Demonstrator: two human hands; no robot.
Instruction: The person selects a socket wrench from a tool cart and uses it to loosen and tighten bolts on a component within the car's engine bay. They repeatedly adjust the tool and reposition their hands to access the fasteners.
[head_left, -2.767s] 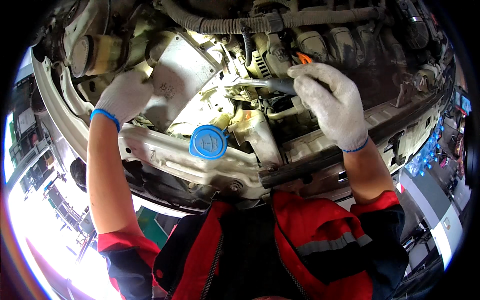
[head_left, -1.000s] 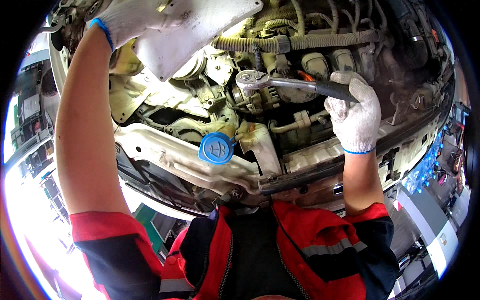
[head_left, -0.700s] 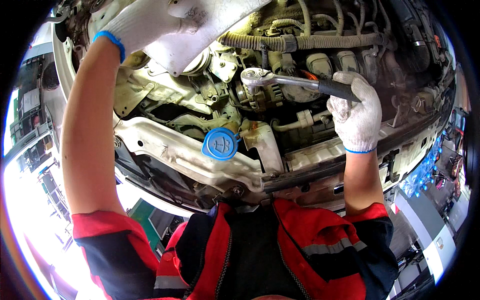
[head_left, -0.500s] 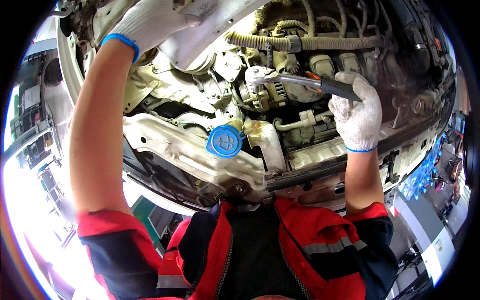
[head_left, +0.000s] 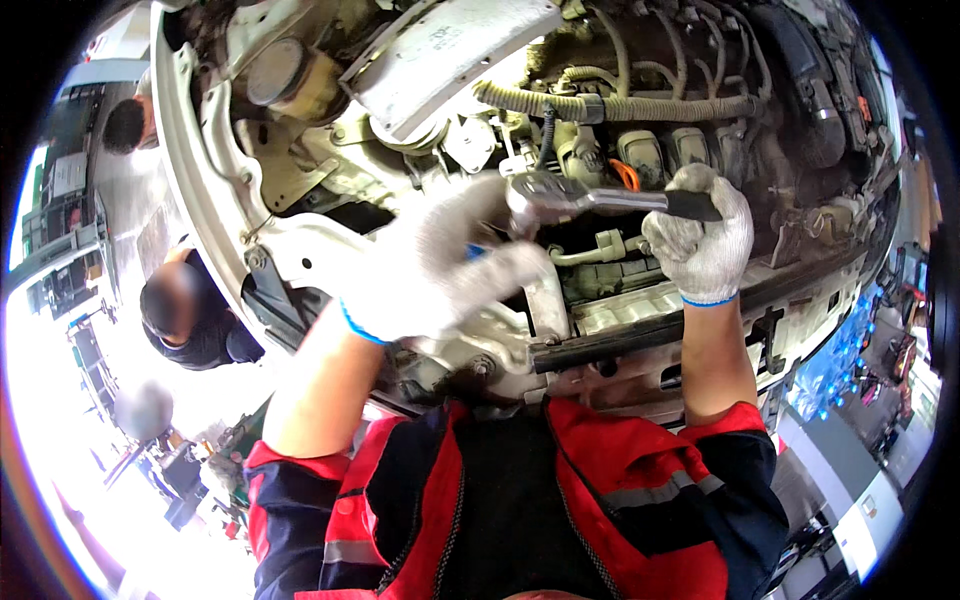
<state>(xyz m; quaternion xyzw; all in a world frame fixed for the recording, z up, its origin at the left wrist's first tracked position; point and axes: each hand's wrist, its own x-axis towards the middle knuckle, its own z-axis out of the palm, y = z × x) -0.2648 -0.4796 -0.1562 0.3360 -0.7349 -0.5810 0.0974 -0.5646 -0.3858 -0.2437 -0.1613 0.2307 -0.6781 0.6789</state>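
Two hands, both in white knit gloves with blue cuffs, work over one open engine bay (head_left: pixel 690 318). One ratchet wrench (head_left: pixel 610 199), with a metal head and a black grip, is held above the bay, nearer its front edge than its far edge, lying roughly crosswise with its head to the left. The right hand (head_left: pixel 700 238) has its fingers closed around the black grip, whose end sticks out past them.

The left hand (head_left: pixel 430 265) is blurred; its thumb is spread well away from the other fingers, which are just beside the wrench's head. Whether they touch it I cannot tell. A patch of one blue cap (head_left: pixel 475 252) shows in the gap behind that thumb.

One flat, pale metal plate (head_left: pixel 455 62) lies tilted toward the bay's far edge, left of the middle. One reservoir with a round lid (head_left: pixel 300 82) sits near the far left corner. One thick corrugated hose (head_left: pixel 660 108) runs across, and one orange loop (head_left: pixel 625 176) stands just behind the wrench. Two other people (head_left: pixel 205 315) are beyond the left edge.
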